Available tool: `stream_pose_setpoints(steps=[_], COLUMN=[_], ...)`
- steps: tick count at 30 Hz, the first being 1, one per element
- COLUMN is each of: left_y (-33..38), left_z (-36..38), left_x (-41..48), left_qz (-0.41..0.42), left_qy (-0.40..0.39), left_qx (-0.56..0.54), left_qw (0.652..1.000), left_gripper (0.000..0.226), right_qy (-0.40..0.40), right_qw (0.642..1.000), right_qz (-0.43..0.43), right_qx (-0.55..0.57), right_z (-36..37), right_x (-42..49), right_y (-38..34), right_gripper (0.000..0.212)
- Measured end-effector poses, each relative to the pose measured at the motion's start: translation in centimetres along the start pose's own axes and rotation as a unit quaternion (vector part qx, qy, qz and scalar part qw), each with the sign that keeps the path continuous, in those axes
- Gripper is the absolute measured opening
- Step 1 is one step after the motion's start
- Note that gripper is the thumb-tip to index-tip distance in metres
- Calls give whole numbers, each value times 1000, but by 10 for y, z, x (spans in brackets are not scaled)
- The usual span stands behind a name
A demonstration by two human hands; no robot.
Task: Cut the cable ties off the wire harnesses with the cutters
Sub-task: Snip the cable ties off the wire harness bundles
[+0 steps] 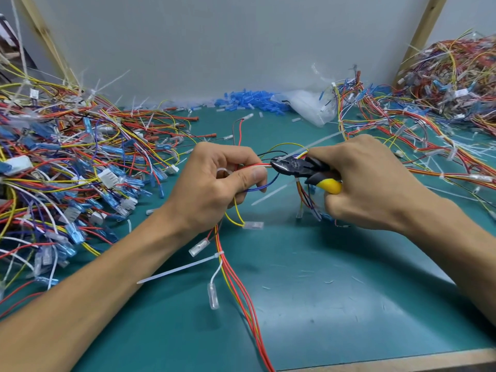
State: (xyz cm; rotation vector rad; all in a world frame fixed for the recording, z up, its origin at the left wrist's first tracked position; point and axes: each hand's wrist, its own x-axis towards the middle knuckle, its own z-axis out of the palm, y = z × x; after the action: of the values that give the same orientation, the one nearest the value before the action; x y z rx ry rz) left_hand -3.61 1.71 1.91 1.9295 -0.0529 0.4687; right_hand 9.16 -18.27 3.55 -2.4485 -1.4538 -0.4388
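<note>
Now, cutters (pixel 295 167) at wire harness (pixel 261 165).
Left hand (pixel 214 181) pinches it, wires running crosswise toward right hand (pixel 370 181); right hand grips cutters, tips just beside left thumb.

Bright even light, blurred warped edges.

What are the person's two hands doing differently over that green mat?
The left hand pinches a bundle of thin coloured wires between thumb and fingers; the right hand grips black cutters with yellow-tipped handles. The left hand shows its thumb to the camera; the right hand shows mostly its back. Both are bare, curled round something, and meet at the same harness above the green mat.
</note>
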Motion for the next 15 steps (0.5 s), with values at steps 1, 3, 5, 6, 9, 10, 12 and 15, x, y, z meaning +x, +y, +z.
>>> stream_pose_setpoints(steps=[1,3,5,6,9,10,12,15], left_y=[0,0,0,1,2,2,2,3], left_z=[0,1,1,2,2,2,2,2], left_x=[0,-1,-1,-2,-2,-3,-3,-2], left_qz=[-3,-10,-15,-16,-15,-15,-15,-17], left_qy=[-1,0,1,2,4,4,5,4], left_qx=[-4,-18,-24,-26,-33,-34,-35,-37], left_qw=[1000,1000,1000,1000,999,999,999,999], left_gripper=[20,20,20,20,19,19,19,19], right_qy=[-5,-11,-15,-17,-18,-17,-20,-29], right_qw=[1000,1000,1000,1000,1000,1000,999,998], right_qz=[2,5,6,6,4,2,-3,-5], right_qx=[4,11,14,15,17,21,33,47], right_z=[0,0,0,1,2,2,2,2], right_x=[0,-1,-1,-1,-1,-2,-2,-2], right_y=[0,0,0,-1,-1,-2,-3,-3], right_gripper=[5,7,8,7,8,8,9,16])
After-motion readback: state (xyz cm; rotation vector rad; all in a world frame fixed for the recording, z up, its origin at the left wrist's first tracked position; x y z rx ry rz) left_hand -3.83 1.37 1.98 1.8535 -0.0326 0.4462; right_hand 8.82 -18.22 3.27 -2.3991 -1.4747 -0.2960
